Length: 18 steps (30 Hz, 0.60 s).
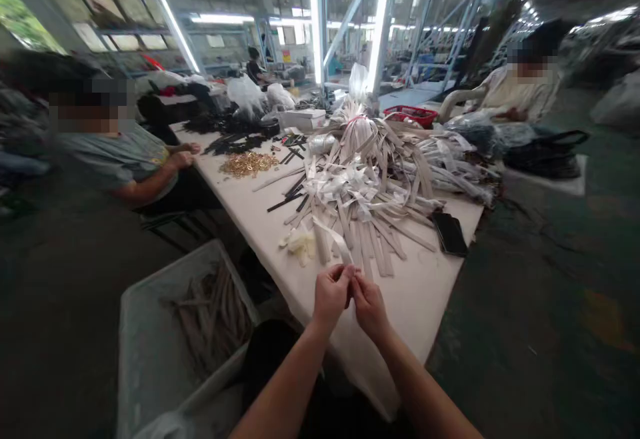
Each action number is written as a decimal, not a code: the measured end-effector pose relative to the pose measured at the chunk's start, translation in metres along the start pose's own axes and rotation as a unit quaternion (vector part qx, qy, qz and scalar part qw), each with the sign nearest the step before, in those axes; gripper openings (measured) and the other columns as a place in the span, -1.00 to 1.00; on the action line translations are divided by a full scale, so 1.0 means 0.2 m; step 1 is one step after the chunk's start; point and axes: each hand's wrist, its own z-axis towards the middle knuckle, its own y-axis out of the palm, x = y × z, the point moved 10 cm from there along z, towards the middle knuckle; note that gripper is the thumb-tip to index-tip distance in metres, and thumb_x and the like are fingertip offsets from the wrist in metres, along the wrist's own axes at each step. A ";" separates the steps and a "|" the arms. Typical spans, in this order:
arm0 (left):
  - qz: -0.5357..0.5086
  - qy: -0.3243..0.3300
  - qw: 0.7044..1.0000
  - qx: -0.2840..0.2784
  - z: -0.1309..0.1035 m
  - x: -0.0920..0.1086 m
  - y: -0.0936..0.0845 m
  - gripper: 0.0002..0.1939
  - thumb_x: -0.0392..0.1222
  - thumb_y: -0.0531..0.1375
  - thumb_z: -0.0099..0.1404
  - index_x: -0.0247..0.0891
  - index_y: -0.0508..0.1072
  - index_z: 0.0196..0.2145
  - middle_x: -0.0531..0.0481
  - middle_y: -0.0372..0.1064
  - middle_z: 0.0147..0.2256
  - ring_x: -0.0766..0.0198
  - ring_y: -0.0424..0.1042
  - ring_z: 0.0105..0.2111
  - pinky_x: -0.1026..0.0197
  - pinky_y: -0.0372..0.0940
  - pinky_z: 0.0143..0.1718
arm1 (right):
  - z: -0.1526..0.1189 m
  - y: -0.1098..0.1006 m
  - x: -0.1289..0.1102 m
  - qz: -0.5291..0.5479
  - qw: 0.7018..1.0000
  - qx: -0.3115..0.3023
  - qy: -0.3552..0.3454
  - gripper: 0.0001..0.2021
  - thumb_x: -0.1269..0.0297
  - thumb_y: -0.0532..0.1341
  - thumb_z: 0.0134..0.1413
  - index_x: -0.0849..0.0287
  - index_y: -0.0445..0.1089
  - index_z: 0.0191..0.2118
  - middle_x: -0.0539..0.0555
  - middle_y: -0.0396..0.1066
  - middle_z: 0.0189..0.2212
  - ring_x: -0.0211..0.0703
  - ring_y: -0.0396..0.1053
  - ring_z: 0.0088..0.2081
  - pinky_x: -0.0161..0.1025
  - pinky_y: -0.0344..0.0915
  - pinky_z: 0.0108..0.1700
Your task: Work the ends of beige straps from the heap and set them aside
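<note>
Over the near end of the table, my left hand (331, 294) and my right hand (369, 302) meet with thumbs and fingertips pinched together. A pale, light-coloured strip (334, 236) runs from the pinch up and to the left; its lower end is hidden by my fingers. Both hands appear closed on this strip. Just beyond them spreads a large heap of beige-grey straps (383, 242), mixed with white wrapping pieces (345, 182). A crumpled yellowish piece (300, 244) lies to the left of the strip.
A grey plastic bin (150, 279) holding brownish straps stands at lower left. On the table (420, 292) are gold metal pieces (249, 164), black strips (284, 203), a dark phone-like slab (450, 234) and a red basket (411, 116). Co-workers sit at left and right.
</note>
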 end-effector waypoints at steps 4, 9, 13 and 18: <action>-0.016 -0.011 1.000 -0.010 0.03 0.02 0.00 -0.52 0.14 0.27 0.23 -0.39 0.60 -0.19 0.07 0.26 -0.64 0.45 0.11 -0.75 0.36 -0.07 -0.78 | -0.02 0.01 0.02 0.028 0.999 -0.023 -0.005 -0.68 0.07 0.05 0.36 0.17 0.40 -0.28 0.02 0.44 -0.50 -0.18 0.39 -0.47 -0.30 0.28 -0.40; -0.061 -0.018 0.998 0.003 0.04 0.00 0.00 -0.51 0.14 0.31 0.18 -0.40 0.61 -0.19 0.03 0.31 -0.59 0.44 0.14 -0.70 0.35 -0.02 -0.74 | -0.01 -0.01 0.10 -0.003 1.000 -0.010 0.006 -0.67 0.08 0.08 0.34 0.18 0.43 -0.30 0.05 0.47 -0.49 -0.16 0.42 -0.44 -0.29 0.31 -0.36; -0.072 -0.009 0.997 -0.006 0.06 -0.01 0.02 -0.55 0.11 0.33 0.17 -0.43 0.63 -0.29 0.03 0.29 -0.61 0.46 0.13 -0.65 0.37 0.05 -0.66 | 0.02 -0.04 0.10 -0.023 1.000 0.012 -0.007 -0.67 0.07 0.08 0.34 0.19 0.45 -0.29 0.06 0.48 -0.46 -0.15 0.41 -0.42 -0.30 0.30 -0.37; -0.083 -0.014 0.996 0.027 0.10 0.00 -0.03 -0.52 0.10 0.34 0.15 -0.39 0.61 -0.17 -0.06 0.43 -0.46 0.43 0.19 -0.65 0.35 0.06 -0.70 | 0.03 -0.02 0.09 -0.035 0.999 -0.018 -0.025 -0.68 0.10 0.07 0.35 0.17 0.48 -0.25 0.09 0.54 -0.38 -0.11 0.48 -0.34 -0.26 0.35 -0.24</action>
